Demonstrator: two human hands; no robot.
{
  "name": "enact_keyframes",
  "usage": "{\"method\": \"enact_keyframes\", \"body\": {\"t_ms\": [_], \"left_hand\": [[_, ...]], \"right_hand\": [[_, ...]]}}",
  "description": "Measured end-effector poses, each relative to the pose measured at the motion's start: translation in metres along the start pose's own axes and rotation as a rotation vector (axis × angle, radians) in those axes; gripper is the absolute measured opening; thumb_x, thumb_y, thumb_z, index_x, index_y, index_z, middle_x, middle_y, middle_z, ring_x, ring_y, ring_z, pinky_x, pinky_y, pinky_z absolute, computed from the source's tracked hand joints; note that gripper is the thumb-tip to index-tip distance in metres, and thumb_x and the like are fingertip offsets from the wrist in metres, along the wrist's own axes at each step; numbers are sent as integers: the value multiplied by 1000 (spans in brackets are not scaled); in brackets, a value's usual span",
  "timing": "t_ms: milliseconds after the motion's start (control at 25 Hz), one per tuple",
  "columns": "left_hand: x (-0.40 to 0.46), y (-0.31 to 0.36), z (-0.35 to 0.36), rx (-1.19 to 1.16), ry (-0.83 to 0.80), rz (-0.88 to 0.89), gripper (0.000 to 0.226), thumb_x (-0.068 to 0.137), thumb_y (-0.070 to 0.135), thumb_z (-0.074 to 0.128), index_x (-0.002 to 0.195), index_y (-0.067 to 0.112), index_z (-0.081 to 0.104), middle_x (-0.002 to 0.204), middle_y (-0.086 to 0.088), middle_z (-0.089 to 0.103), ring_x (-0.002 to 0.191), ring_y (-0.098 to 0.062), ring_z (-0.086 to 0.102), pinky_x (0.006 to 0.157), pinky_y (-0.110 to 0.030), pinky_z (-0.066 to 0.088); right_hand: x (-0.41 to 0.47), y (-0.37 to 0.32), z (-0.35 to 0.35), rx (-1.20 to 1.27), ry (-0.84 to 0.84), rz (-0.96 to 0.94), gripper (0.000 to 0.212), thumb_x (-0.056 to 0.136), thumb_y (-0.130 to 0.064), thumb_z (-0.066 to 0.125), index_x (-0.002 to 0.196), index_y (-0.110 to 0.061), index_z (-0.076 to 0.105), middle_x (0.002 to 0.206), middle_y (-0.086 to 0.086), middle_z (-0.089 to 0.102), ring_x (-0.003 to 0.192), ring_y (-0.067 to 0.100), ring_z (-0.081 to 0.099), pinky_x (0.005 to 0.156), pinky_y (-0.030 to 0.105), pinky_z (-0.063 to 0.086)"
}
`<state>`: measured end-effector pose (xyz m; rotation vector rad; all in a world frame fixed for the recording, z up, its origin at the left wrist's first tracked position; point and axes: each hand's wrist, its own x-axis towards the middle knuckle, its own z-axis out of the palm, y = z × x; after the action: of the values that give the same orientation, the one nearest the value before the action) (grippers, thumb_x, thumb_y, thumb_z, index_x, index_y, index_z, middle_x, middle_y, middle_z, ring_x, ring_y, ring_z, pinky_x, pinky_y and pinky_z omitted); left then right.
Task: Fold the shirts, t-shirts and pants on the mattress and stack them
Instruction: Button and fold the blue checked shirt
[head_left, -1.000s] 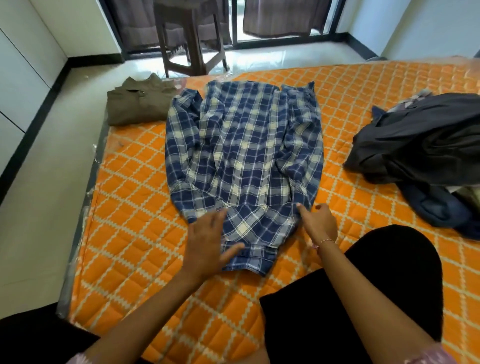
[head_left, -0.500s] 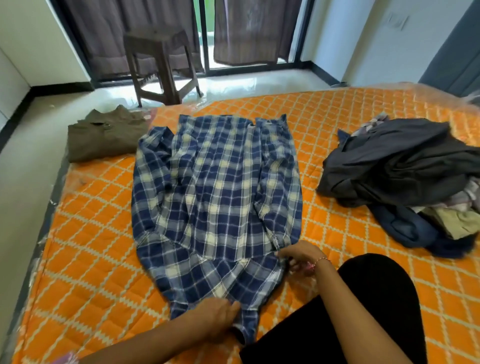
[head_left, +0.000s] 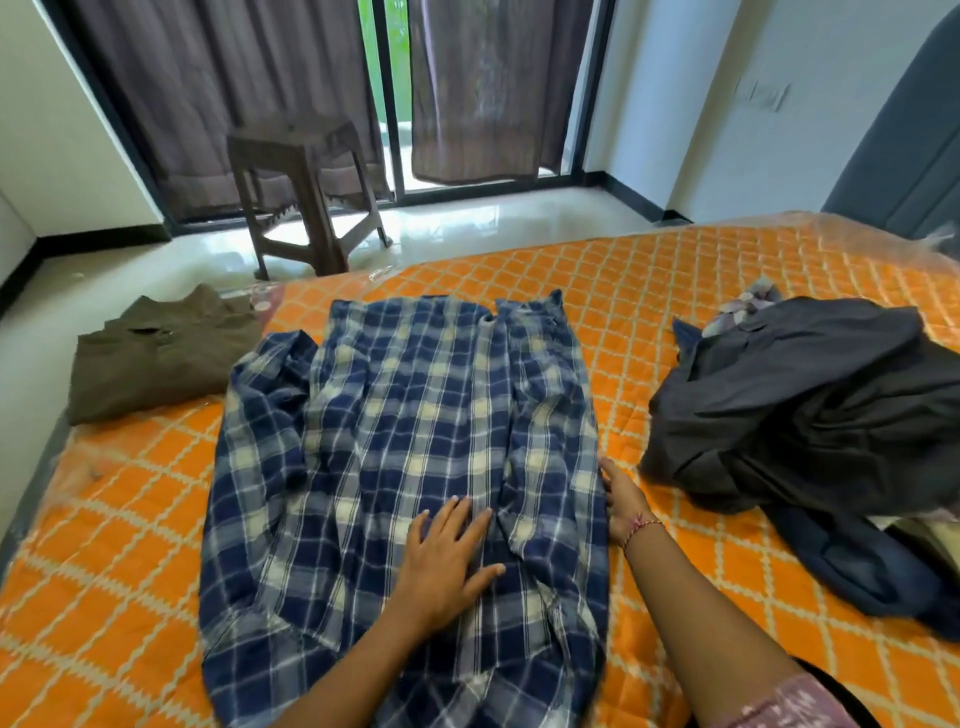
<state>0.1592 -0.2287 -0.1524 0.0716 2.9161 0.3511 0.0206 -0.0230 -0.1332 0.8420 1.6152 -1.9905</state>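
A blue and white plaid shirt (head_left: 410, 457) lies spread face down on the orange quilted mattress (head_left: 675, 291), both sleeves folded in along its sides. My left hand (head_left: 447, 556) presses flat on the lower middle of the shirt, fingers straight and spread. My right hand (head_left: 621, 501) rests against the shirt's right edge, fingers straight along the fold. A folded olive-brown shirt (head_left: 156, 358) sits at the mattress's far left corner. A heap of unfolded dark clothes (head_left: 810, 410) lies on the right.
A brown plastic stool (head_left: 306, 192) stands on the glossy floor beyond the mattress, before curtained glass doors. The mattress's left edge drops to the floor. Navy pants (head_left: 857, 566) trail from the heap toward my right knee.
Both hands let go of the shirt's bottom hem and moved up. The left now presses flat on the middle; the right rests along the right edge. The camera tilted up.
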Motion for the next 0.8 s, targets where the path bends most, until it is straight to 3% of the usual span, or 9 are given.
{"method": "enact_keyframes", "body": {"t_ms": [120, 200, 280, 360, 440, 480, 600, 680, 800], "left_hand": [[11, -7, 20, 30, 15, 10, 76, 91, 73, 14, 141, 24, 42, 145, -1, 37, 137, -19, 39, 110, -41, 19], [14, -12, 32, 23, 2, 18, 75, 91, 72, 23, 143, 21, 38, 147, -4, 38, 140, -18, 26, 110, -43, 14], [13, -16, 44, 44, 154, 73, 80, 90, 73, 24, 148, 19, 31, 151, -6, 34, 142, -18, 18, 110, -45, 13], [12, -16, 45, 75, 122, 86, 81, 89, 73, 22, 150, 18, 25, 151, -7, 34, 142, -23, 23, 110, -47, 14], [14, -13, 38, 58, 86, 80, 82, 88, 74, 17, 150, 20, 24, 152, -5, 31, 140, -21, 29, 111, -47, 14], [15, -6, 21, -57, 54, 33, 84, 86, 76, 14, 150, 22, 24, 154, -2, 26, 141, -18, 28, 114, -46, 11], [22, 1, -60, -1198, -48, -214, 90, 80, 79, 16, 141, 18, 43, 143, -3, 47, 135, -22, 40, 106, -39, 30], [23, -18, -125, -1832, -65, -182, 93, 77, 78, 22, 128, 10, 58, 121, -12, 63, 113, -29, 60, 88, -42, 50], [10, -47, -170, -1803, -65, -276, 36, 91, 30, 46, 93, 4, 71, 81, -10, 73, 70, -18, 70, 66, -28, 58]], "right_hand": [[43, -22, 1, -23, -121, 8, 64, 73, -47, 75, 124, -12, 61, 112, 11, 68, 100, 31, 65, 86, 49, 54], [31, -43, 2, 85, -204, -17, 40, 90, -31, 60, 123, -9, 63, 88, 10, 73, 77, 27, 70, 65, 40, 59], [20, -63, -12, 339, -288, -175, 29, 94, -29, 53, 99, -13, 76, 84, 7, 74, 72, 23, 72, 56, 34, 58], [1, -79, -21, 600, -455, -345, 30, 74, -36, 78, 95, -15, 77, 98, 5, 73, 84, 21, 71, 67, 35, 59], [-15, -89, -10, 577, -494, -421, 65, 50, -36, 91, 107, -14, 68, 104, 6, 70, 93, 23, 69, 82, 42, 57], [-25, -92, 2, 537, -510, -451, 62, 53, -31, 90, 107, -13, 64, 104, 7, 69, 94, 24, 68, 88, 45, 55], [-78, -78, 65, 35, -534, -634, 18, 78, -11, 65, 94, -18, 61, 88, 2, 67, 79, 11, 67, 79, 38, 51], [-118, -47, 111, -448, -687, -867, 18, 82, -12, 62, 97, -21, 64, 91, 3, 66, 77, 10, 64, 75, 32, 51], [-148, 21, 151, -1017, -863, -1033, 16, 85, -23, 66, 82, -8, 70, 99, 10, 58, 76, 21, 54, 76, 40, 50]]}}
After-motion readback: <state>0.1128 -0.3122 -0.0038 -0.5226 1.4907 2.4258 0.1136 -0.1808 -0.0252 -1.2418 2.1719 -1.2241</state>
